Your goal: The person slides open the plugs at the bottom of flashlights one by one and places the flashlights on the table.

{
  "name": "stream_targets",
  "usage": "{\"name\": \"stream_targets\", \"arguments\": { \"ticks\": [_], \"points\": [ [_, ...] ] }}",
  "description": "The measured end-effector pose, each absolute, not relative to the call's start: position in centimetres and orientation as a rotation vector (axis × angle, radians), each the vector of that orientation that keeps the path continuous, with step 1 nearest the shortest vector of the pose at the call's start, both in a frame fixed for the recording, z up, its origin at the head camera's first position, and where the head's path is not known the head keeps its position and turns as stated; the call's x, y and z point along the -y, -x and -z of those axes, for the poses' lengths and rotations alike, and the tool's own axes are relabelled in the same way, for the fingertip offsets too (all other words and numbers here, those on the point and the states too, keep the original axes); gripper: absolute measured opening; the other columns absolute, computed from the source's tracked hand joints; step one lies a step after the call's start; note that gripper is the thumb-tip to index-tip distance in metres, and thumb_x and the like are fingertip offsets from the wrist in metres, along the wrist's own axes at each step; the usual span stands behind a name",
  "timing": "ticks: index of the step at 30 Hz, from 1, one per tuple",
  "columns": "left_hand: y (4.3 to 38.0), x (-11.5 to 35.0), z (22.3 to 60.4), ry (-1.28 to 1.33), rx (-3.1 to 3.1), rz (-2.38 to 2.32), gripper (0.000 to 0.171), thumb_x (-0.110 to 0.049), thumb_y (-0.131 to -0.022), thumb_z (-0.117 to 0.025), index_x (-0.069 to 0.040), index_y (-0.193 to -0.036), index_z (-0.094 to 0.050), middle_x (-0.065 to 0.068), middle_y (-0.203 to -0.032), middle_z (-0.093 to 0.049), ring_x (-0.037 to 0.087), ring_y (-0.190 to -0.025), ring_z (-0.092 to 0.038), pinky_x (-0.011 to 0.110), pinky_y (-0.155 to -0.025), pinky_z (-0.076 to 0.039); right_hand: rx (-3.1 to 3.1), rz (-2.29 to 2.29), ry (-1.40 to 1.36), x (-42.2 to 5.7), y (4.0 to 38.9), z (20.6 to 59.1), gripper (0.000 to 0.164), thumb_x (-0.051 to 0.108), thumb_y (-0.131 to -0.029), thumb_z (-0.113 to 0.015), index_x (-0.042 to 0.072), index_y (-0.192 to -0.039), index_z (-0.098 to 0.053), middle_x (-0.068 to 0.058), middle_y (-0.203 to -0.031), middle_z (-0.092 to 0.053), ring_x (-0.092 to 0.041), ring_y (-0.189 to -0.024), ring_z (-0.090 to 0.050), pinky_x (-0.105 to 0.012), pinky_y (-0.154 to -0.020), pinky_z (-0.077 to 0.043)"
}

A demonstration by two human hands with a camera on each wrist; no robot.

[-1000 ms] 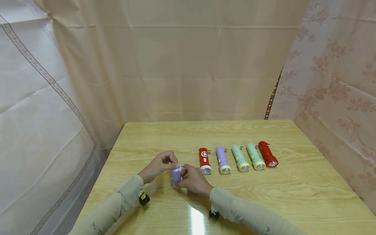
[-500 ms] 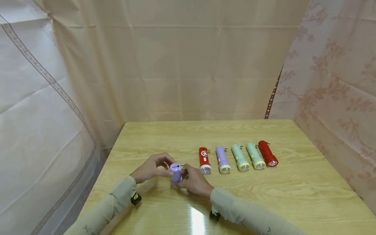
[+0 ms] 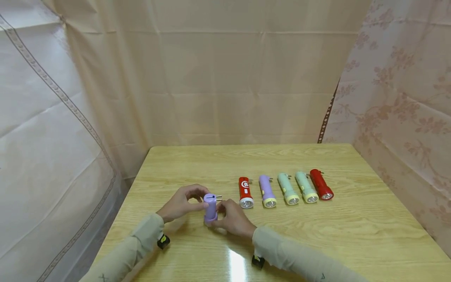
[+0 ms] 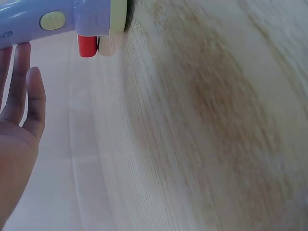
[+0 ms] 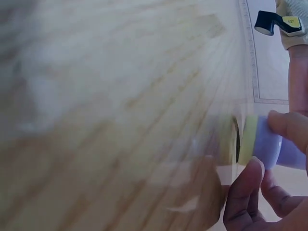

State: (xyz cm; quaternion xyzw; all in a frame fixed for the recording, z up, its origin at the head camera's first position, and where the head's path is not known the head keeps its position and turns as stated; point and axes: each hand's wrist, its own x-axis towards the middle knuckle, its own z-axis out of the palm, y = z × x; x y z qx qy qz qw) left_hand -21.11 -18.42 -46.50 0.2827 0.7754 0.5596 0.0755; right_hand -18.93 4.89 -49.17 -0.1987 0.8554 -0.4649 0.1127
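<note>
A purple flashlight (image 3: 210, 209) stands upright between the hands, its lamp end down at the table and two metal plug prongs sticking out to the right near its top. In the left wrist view, the flashlight (image 4: 36, 21) shows a yellow switch and a pale yellow lamp ring. My left hand (image 3: 182, 203) holds its upper body, thumb on the near side and fingers behind. Low on the flashlight, my right hand (image 3: 232, 218) grips the lamp end; the right wrist view shows its thumb on the purple head (image 5: 266, 142), just above the yellow ring.
To the right, several flashlights lie in a row on the wooden table (image 3: 317, 239): a red one with white ring (image 3: 244, 192), a purple one (image 3: 267, 192), two mint green ones (image 3: 287, 189) and a plain red one (image 3: 321, 185). Cloth curtains (image 3: 225, 78) hang behind the table.
My left hand has drawn back from over the flashlight's top to its left side. My right fingers have come down from the prongs, which now show fully.
</note>
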Motion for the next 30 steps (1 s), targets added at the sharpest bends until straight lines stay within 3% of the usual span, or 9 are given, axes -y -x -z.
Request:
{"name": "stream_targets", "arguments": {
  "ticks": [8,17,24,30],
  "points": [
    [21.7,17.9,46.4,-0.702,-2.396,-1.720,0.024,-0.023,-0.095,-0.077,-0.018,-0.119,-0.072,0.001,-0.113,-0.073,0.024,-0.100,-0.066,0.042,-0.088,-0.053,-2.455,1.402,0.509,-4.8,18.5,49.3,0.045,0.034,-0.081,-0.088,0.005,-0.111,-0.070,0.001,-0.100,-0.068,-0.015,-0.087,-0.061,-0.033,-0.077,-0.052],
    [23.0,17.4,46.6,-0.457,-2.369,-1.805,0.038,-0.035,-0.096,-0.075,-0.012,-0.126,-0.069,0.005,-0.121,-0.070,0.024,-0.110,-0.066,0.040,-0.094,-0.055,-2.380,1.516,0.414,-5.0,18.8,48.9,0.044,0.031,-0.086,-0.084,0.003,-0.116,-0.068,-0.001,-0.099,-0.070,-0.016,-0.088,-0.064,-0.035,-0.079,-0.056],
    [24.5,16.9,47.5,-0.357,-2.302,-1.886,0.034,-0.030,-0.099,-0.073,-0.007,-0.124,-0.070,0.009,-0.119,-0.070,0.026,-0.106,-0.066,0.049,-0.092,-0.056,-2.416,1.558,0.356,-5.1,18.7,48.7,0.047,0.030,-0.087,-0.084,-0.003,-0.116,-0.069,-0.006,-0.099,-0.071,-0.019,-0.090,-0.066,-0.037,-0.081,-0.058],
    [25.9,16.4,48.0,-0.283,-2.246,-1.903,0.037,-0.032,-0.100,-0.071,-0.004,-0.123,-0.070,0.011,-0.119,-0.070,0.026,-0.104,-0.066,0.050,-0.092,-0.056,-2.479,1.565,0.335,-5.3,18.9,48.8,0.045,0.029,-0.089,-0.082,-0.004,-0.118,-0.069,-0.007,-0.101,-0.072,-0.020,-0.093,-0.067,-0.037,-0.082,-0.058]
  ]
}}
